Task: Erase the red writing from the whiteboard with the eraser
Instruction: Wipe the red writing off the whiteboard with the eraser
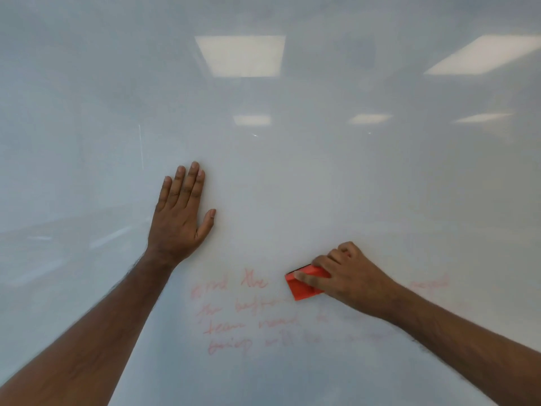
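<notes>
A white glossy whiteboard (292, 171) fills the head view. Several lines of faint red writing (234, 315) run across its lower middle, and a smudged red word (430, 283) shows further right. My right hand (348, 273) grips a red eraser (304, 284) and holds it against the board at the right end of the top line of writing, thumb lying across the eraser's face. My left hand (181, 215) lies flat on the board with straight fingers, above and left of the writing.
Ceiling lights reflect in the upper part of the board (241, 55). Both bare forearms come up from the lower corners. The board's edges are out of view.
</notes>
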